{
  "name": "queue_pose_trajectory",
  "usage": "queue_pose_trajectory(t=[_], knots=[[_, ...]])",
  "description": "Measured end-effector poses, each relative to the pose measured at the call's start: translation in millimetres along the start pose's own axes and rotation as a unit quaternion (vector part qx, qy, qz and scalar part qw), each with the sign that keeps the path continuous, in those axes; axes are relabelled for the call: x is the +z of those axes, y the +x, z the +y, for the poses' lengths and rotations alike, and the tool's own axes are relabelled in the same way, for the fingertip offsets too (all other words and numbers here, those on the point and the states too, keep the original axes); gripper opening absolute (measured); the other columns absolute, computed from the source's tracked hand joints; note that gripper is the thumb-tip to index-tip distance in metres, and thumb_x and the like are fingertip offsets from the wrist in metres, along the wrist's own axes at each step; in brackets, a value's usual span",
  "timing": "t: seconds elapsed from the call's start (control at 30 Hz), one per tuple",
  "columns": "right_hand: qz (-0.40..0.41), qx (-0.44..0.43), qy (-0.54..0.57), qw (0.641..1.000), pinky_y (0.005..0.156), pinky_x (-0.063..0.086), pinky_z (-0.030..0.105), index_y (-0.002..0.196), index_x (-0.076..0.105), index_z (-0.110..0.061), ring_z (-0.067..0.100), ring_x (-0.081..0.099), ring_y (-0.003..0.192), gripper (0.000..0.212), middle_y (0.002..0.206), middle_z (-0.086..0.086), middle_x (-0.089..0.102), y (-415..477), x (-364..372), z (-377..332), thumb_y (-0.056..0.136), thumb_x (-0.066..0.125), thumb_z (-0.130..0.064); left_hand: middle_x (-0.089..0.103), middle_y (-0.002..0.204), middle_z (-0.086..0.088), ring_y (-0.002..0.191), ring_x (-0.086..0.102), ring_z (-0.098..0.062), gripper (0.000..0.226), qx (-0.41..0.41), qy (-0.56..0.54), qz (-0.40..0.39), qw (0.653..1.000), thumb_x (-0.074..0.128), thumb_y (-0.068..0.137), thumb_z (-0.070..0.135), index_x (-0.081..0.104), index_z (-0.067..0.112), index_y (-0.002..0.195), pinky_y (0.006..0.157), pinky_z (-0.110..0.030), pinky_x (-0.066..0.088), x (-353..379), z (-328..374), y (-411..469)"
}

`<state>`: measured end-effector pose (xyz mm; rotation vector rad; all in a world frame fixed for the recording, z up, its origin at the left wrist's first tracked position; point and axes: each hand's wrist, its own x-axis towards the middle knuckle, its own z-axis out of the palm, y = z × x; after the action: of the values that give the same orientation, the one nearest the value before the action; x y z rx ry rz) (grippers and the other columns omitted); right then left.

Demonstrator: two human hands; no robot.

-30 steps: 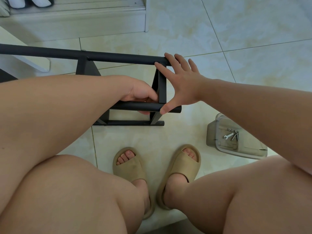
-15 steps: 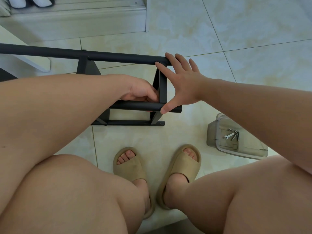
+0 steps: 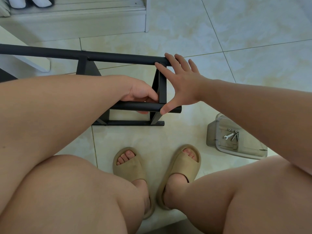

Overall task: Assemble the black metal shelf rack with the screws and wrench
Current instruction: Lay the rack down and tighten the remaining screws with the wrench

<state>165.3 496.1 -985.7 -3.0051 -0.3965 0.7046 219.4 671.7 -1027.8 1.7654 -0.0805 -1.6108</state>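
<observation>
1. Head view, looking straight down. A seated person's 2 bare knees fill the foreground, and 2 forearms reach out to the rack [image 3: 162, 86] on the tiled floor [image 3: 219, 22].
2. The rack is black metal and stands on the floor just ahead of the feet. Parts in view: 2 round horizontal bars, 2 uprights and 1 flat base rail [image 3: 128, 123]. The far bar [image 3: 118, 56] runs off the left edge. The near bar [image 3: 133, 105] ends just past the right upright.
3. Left hand [image 3: 140, 94]: wrapped round the near bar, just left of the right upright. The thumb is on top and fingertips show under the bar.
4. Right hand [image 3: 182, 83]: released, grasping nothing, fingers straight and spread. The fingertips rest on the right end of the far bar. The thumb tip presses on the near bar beside the upright, so the hand spans both bars.
5. 1 clear plastic box [image 3: 211, 132] sits on the floor to the right of the rack, apart from it and partly under the right forearm.
6. In the box: 1 small wrench [image 3: 227, 136], at least 2 screws [image 3: 235, 135] just beside it, and 2 tiny round pieces above them. They are too small to tell what type.
7. 2 tan slippers, 1 per foot: left [image 3: 130, 166] and right [image 3: 183, 159]. They are between the knees, near the base rail but not touching it.
8. Top left: 1 pale ledge [image 3: 76, 19] with white footwear on it. It is cropped, so I cannot tell how many.
</observation>
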Motion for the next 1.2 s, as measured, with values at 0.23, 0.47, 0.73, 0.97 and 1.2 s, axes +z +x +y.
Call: queue_pose_trajectory(t=[0.23, 0.47, 0.73, 0.97, 1.2], knots=[[0.004, -0.001, -0.001, 1.0, 0.122, -0.005, 0.062, 0.159, -0.014, -0.034, 0.035, -0.018, 0.153, 0.15, 0.166, 0.007, -0.021, -0.4, 0.4, 0.4, 0.041, 0.051, -0.102, 0.069, 0.093, -0.01, 0.076, 0.065, -0.018, 0.023, 0.03, 0.031, 0.024, 0.999, 0.058, 0.094, 0.009, 0.068, 0.001, 0.113, 0.073, -0.03, 0.053, 0.5, 1.7, 0.2], [0.003, -0.001, 0.001, 1.0, 0.122, -0.005, 0.061, 0.158, -0.014, -0.035, 0.034, -0.018, 0.153, 0.15, 0.166, 0.006, -0.021, -0.1, 0.1, 0.6, 0.041, 0.051, -0.102, 0.071, 0.094, -0.009, 0.087, 0.065, -0.021, 0.02, 0.049, 0.028, 0.004, 0.998, 0.055, 0.093, 0.004, 0.069, 0.004, 0.106, 0.089, -0.036, 0.052, 0.4, 1.3, -3.8], [-0.001, 0.001, 0.002, 1.0, 0.122, -0.005, 0.061, 0.159, -0.014, -0.035, 0.034, -0.02, 0.153, 0.149, 0.166, 0.005, -0.023, 0.1, -0.7, 0.8, 0.043, 0.054, -0.101, 0.064, 0.111, -0.017, 0.099, 0.06, -0.025, 0.036, 0.05, 0.018, -0.009, 0.999, 0.05, 0.093, 0.0, 0.059, -0.007, 0.127, 0.098, -0.041, 0.049, -1.5, 0.6, -3.6], [0.003, -0.003, 0.003, 1.0, 0.122, -0.005, 0.061, 0.159, -0.013, -0.035, 0.035, -0.018, 0.153, 0.149, 0.166, 0.006, -0.022, -0.8, -0.1, 0.6, 0.042, 0.052, -0.101, 0.069, 0.086, -0.005, 0.073, 0.064, -0.015, 0.019, -0.002, 0.014, 0.009, 1.0, 0.056, 0.097, 0.017, 0.066, 0.009, 0.11, 0.078, -0.032, 0.055, 1.1, 1.6, -0.9], [0.001, -0.002, 0.0, 1.0, 0.122, -0.005, 0.061, 0.159, -0.014, -0.035, 0.034, -0.019, 0.153, 0.149, 0.166, 0.006, -0.022, -0.1, 0.3, 0.3, 0.042, 0.052, -0.101, 0.07, 0.09, -0.012, 0.081, 0.066, -0.021, 0.019, 0.047, 0.037, 0.016, 0.998, 0.053, 0.095, 0.004, 0.067, 0.001, 0.108, 0.082, -0.033, 0.054, 1.4, 1.7, -0.4]])
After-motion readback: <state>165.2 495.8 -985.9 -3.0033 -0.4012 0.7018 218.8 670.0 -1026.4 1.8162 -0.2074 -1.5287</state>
